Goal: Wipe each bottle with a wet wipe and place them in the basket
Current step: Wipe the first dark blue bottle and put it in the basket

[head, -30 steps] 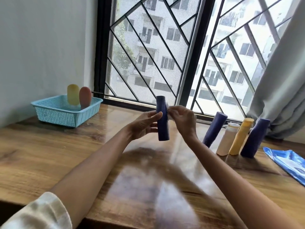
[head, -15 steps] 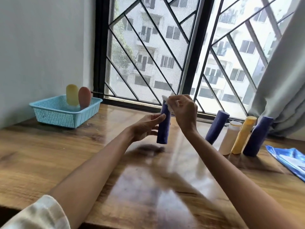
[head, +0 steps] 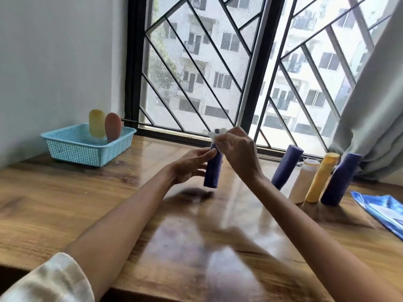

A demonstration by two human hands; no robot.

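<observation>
Hands: my left hand (head: 192, 165) grips the blue bottle (head: 213, 168) mid-body, held above the worktop (head: 65, 203) | right hand (head: 236, 149) pinches the wet wipe (head: 214, 136) at its top | I'd rotate it, wipe downward | basket (head: 87, 147) far left.

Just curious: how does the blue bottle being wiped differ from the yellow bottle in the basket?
The blue bottle is dark and straight-sided; the yellow bottle is pale and round-topped. The blue one is held above the table; the yellow one stands in the basket. Both are upright.
</observation>
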